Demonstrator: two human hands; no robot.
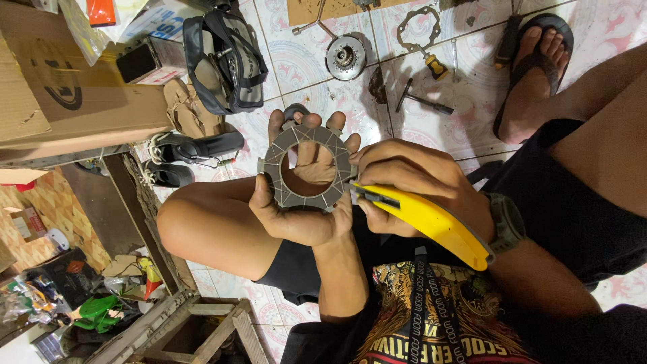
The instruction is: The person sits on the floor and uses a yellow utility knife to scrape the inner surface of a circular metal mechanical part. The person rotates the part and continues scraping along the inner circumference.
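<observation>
My left hand (301,214) holds a flat grey ring-shaped plate (278,156) with notched outer teeth, palm behind it and fingers curled over its far edge. My right hand (408,182) grips a yellow utility knife (431,221), its tip touching the ring's right edge. A dark watch (507,221) sits on my right wrist. Both hands hover above my bent knees over a tiled floor (303,67).
On the floor lie a round metal sprocket part (345,56), a thin gasket (418,28), a yellow-handled screwdriver (434,64) and a T-handle tool (421,100). A black bag (226,61), sandals (195,145) and a cardboard box (60,87) sit left. My sandalled foot (532,74) is at upper right.
</observation>
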